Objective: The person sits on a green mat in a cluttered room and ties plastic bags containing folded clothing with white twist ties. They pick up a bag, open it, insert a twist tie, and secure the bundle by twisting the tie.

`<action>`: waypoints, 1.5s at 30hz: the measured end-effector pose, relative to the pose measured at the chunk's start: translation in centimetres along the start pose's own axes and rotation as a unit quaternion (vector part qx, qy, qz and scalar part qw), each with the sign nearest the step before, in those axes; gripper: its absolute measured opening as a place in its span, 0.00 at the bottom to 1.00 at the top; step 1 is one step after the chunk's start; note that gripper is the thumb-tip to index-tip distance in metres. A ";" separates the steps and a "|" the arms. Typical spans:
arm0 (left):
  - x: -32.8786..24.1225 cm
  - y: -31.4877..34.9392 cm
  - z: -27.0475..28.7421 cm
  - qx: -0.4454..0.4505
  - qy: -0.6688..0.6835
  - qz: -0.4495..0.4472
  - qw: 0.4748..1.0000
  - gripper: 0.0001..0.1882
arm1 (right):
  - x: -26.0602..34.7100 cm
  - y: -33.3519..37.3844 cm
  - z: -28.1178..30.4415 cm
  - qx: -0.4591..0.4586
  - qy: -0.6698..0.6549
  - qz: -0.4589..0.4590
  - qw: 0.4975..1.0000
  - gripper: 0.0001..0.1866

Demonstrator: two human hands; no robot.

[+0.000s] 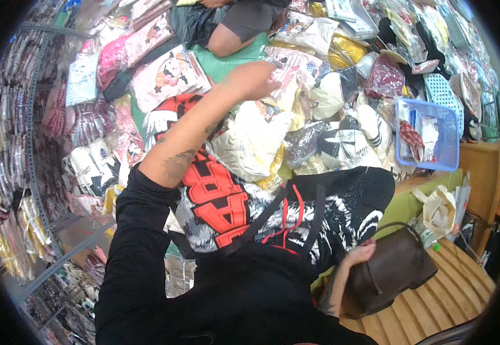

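My left hand (254,80) reaches out over the pile, its arm crossing above my lap. Its fingertips meet the edge of a pink printed garment in clear plastic (293,64); blur hides whether they grip it. Just below lies a white garment in a plastic bag (253,138), near my knees. My right hand (360,253) rests low beside my right thigh, fingers curled together, close to a dark brown leather bag (391,270). What those fingers hold, if anything, is hidden. Another pink packed garment (169,77) with a cartoon print lies left of my forearm.
Packed garments cover the floor. Metal shelving (31,132) with stacked packages stands left. A blue plastic basket (428,164) holds small items at right. Another person's knee (227,40) is at the far side. A wooden slatted bench (434,287) lies under the brown bag.
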State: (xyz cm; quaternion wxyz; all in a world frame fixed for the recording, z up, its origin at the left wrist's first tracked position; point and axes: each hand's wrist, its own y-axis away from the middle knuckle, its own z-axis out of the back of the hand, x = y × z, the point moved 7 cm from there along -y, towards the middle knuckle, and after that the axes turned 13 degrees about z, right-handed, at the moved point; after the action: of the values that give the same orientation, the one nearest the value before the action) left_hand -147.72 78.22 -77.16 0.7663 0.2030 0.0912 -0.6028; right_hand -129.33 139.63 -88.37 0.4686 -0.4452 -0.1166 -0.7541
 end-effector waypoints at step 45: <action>-9.1 0.0 7.1 0.458 0.800 -0.163 0.350 0.51 | 40.4 -4.0 -23.3 0.408 -0.600 0.007 0.688 0.42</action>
State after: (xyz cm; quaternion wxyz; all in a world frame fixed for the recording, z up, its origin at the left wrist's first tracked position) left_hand -150.82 83.32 -67.29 0.0040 0.8898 0.4022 -0.2154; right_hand -152.37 103.58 -69.28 0.4394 -0.5682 -0.6661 -0.2007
